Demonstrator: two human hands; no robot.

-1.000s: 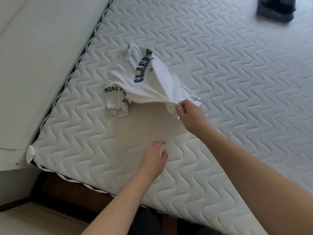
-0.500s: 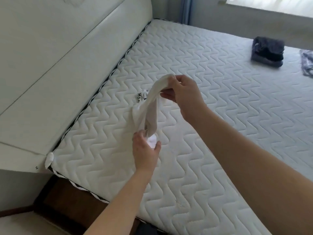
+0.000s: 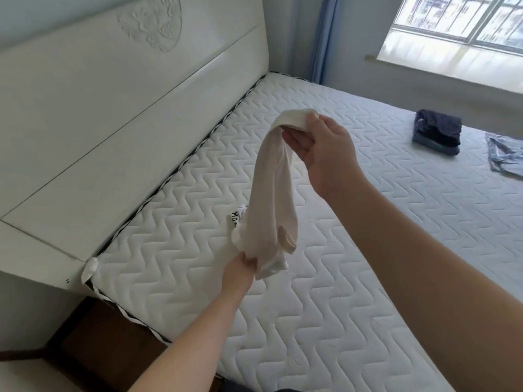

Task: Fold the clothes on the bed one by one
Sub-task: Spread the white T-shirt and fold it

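Note:
A small white T-shirt point(image 3: 271, 193) with dark lettering hangs bunched in the air above the white quilted mattress point(image 3: 339, 278). My right hand point(image 3: 325, 154) pinches its upper end between thumb and fingers. Lower down, my left hand point(image 3: 240, 267) grips the shirt's bottom end. A bit of the dark print shows at the shirt's left side. The shirt is stretched loosely between both hands, clear of the bed.
A folded dark blue pile of clothes point(image 3: 437, 131) lies at the far right of the mattress, with a light blue-grey garment point(image 3: 506, 154) spread beside it. The white headboard point(image 3: 113, 108) runs along the left. A window point(image 3: 458, 21) is behind the bed.
The shirt lay spread on the mattress; my right hand lifted it and my left hand took hold of its lower end. Both hands have since raised it higher, and the view tilted up.

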